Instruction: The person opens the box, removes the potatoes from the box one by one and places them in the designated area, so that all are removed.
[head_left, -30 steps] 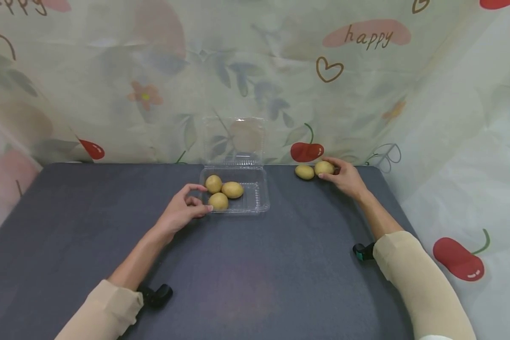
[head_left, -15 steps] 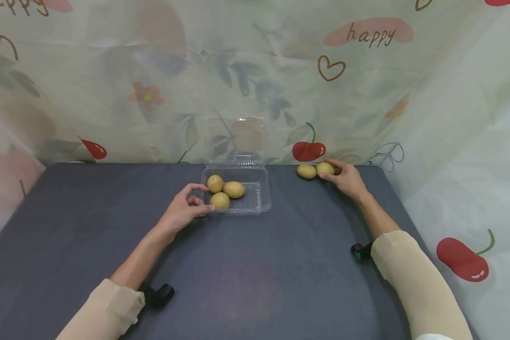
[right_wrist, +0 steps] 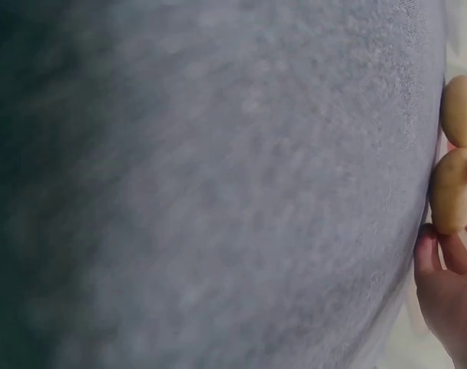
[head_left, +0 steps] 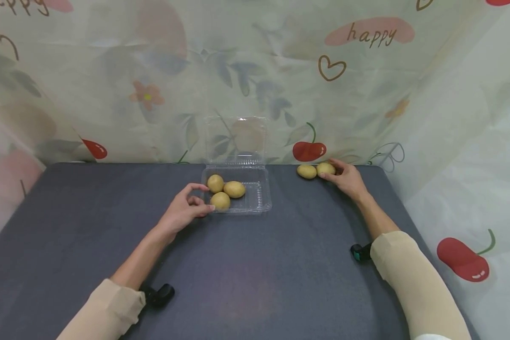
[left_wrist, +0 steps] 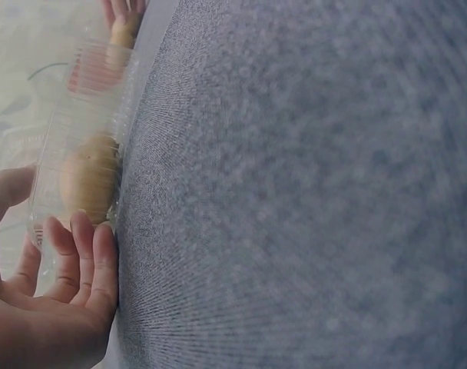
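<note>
A clear plastic clamshell box (head_left: 259,200) stands with its lid (head_left: 212,141) raised at the back of the table. Three small yellow potatoes (head_left: 234,189) lie in its left part. My left hand (head_left: 184,208) holds the box's left end, index finger at the side and thumb near the front corner. In the left wrist view the fingers (left_wrist: 103,269) bend against the box wall (left_wrist: 53,169). At the back right, my right hand (head_left: 346,179) grips a potato (right_wrist: 451,192) between thumb and fingers. A second potato (head_left: 306,172) lies just left of it.
The dark grey table (head_left: 238,264) ends at a patterned curtain (head_left: 174,71) right behind the box and potatoes. Another curtain (head_left: 467,189) hangs along the right side. Black wrist cameras (head_left: 159,296) protrude below both forearms.
</note>
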`<act>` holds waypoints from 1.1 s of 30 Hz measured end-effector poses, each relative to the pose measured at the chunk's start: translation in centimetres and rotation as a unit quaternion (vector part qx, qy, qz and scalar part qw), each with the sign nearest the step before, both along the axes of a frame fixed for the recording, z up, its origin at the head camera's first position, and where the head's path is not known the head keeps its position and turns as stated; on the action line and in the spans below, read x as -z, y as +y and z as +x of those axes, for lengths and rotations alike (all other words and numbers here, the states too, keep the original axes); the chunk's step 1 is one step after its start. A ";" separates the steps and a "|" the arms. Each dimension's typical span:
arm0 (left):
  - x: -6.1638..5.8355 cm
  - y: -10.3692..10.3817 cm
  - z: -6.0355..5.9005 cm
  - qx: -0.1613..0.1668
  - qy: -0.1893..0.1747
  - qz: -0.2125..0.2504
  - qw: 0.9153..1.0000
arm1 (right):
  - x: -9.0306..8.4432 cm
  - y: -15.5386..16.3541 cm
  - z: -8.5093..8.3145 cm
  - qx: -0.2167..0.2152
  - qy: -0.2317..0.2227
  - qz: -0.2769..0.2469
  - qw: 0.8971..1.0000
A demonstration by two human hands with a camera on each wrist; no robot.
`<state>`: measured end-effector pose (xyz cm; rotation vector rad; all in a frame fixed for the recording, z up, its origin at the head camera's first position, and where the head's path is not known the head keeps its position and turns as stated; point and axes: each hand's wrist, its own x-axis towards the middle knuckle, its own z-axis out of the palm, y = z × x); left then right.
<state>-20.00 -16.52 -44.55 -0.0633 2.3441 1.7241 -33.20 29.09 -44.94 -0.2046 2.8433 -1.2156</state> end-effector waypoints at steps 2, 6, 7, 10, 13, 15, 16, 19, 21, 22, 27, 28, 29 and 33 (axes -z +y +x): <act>0.0 0.0 0.0 -0.001 0.000 0.002 1.000 | 0.0 0.1 0.1 0.000 0.005 -0.010 1.000; -0.2 0.2 0.0 0.000 0.000 0.002 1.000 | -0.1 0.4 0.5 0.011 0.022 -0.030 0.999; -0.2 0.2 0.1 0.000 0.000 0.002 1.000 | -0.2 0.5 0.6 0.016 0.030 -0.030 0.999; -0.2 0.2 0.0 0.002 -0.001 0.002 1.000 | -0.3 0.4 1.0 0.036 0.056 -0.038 0.997; -0.2 0.2 0.1 0.003 0.002 0.001 1.000 | -0.5 -0.2 1.4 0.046 0.086 -0.055 0.994; -0.1 0.2 0.1 0.000 0.002 0.001 1.000 | -0.7 -0.6 1.6 0.046 0.104 -0.074 0.991; -0.1 0.2 0.1 -0.002 0.002 0.001 1.000 | -0.7 -0.8 1.7 0.045 0.111 -0.082 0.989; 0.0 0.1 0.1 -0.002 0.003 -0.002 1.000 | -0.7 -1.2 1.8 0.043 0.126 -0.098 0.986; 0.1 0.1 0.0 -0.003 0.002 -0.002 1.000 | -0.7 -1.4 1.9 0.042 0.132 -0.103 0.985; 0.1 0.1 0.0 -0.003 0.001 -0.002 1.000 | -0.8 -1.5 2.0 0.041 0.134 -0.106 0.985; 0.1 0.1 0.0 -0.002 0.001 -0.003 1.000 | -1.2 -2.1 2.6 0.023 0.136 -0.123 0.983; 0.1 0.1 -0.1 -0.003 0.000 -0.004 1.000 | -1.4 -2.3 2.7 0.018 0.136 -0.127 0.982; 0.1 0.1 0.0 -0.003 -0.001 -0.004 1.000 | -1.6 -2.4 2.9 0.014 0.135 -0.128 0.983; 0.1 0.1 0.0 -0.003 -0.002 -0.003 1.000 | -2.6 -3.4 3.9 -0.004 0.128 -0.137 0.982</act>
